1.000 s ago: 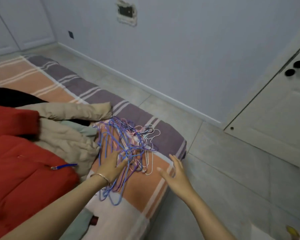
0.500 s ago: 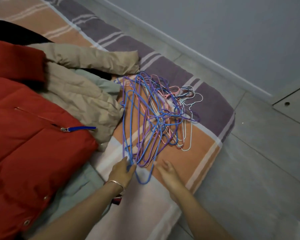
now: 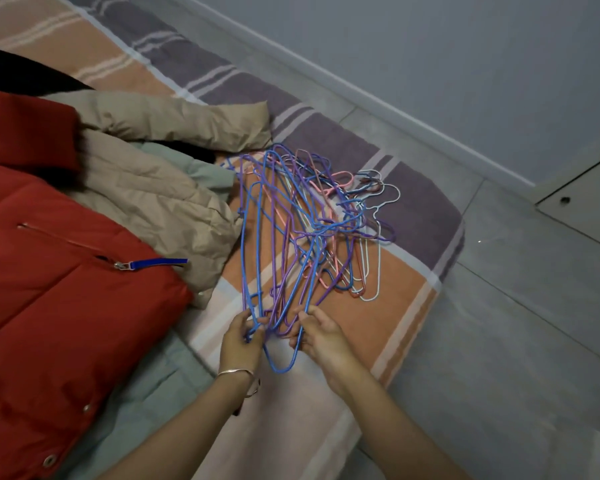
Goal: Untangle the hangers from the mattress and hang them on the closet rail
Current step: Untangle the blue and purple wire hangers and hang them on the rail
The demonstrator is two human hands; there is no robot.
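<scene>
A tangle of several thin wire hangers, blue, purple, pink and white, lies on the striped mattress near its corner. My left hand, a bangle on its wrist, grips the near ends of the blue hangers. My right hand pinches the near ends of blue and purple hangers just to the right. One blue hanger loop hangs down between my two hands. No closet rail is in sight.
A red puffer jacket covers the left of the mattress, with a beige jacket and a pale green garment beside the hangers. Grey tiled floor runs right of the mattress to the wall and a white door.
Both hands have closed on the near ends of the hangers, where before they were only reaching towards them. The view has tilted down and closer to the pile.
</scene>
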